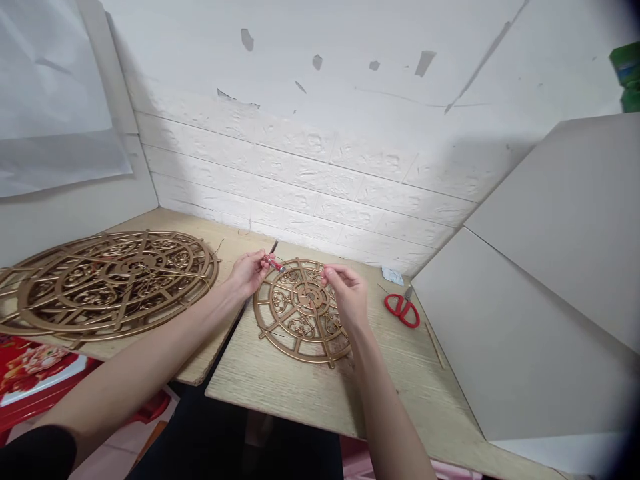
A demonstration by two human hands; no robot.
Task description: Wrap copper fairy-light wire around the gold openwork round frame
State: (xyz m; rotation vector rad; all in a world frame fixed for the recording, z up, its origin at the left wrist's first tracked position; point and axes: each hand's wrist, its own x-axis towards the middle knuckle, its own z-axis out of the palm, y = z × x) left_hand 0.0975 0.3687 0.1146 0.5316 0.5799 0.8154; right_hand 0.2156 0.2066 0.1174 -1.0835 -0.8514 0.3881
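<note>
A small red lighter [275, 263] with a silver metal end is pinched in the fingers of my left hand [248, 272], above the upper left rim of a round gold openwork disc [297, 347]. My right hand [346, 288] hovers over the disc's right side, thumb and fingertips pressed together; whatever they pinch is too small to make out. This disc lies flat on the wooden table and has rings, spokes and scrollwork. Part of its right edge is hidden behind my right hand and wrist.
Larger gold discs [117, 319] lie stacked on the left tabletop, across a gap from the right one. Red-handled scissors [401, 311], a thin stick [435, 345] and a small crumpled pale-blue packet [392, 275] lie at right. A white brick-pattern wall [320, 180] and white panels [550, 267] surround the table.
</note>
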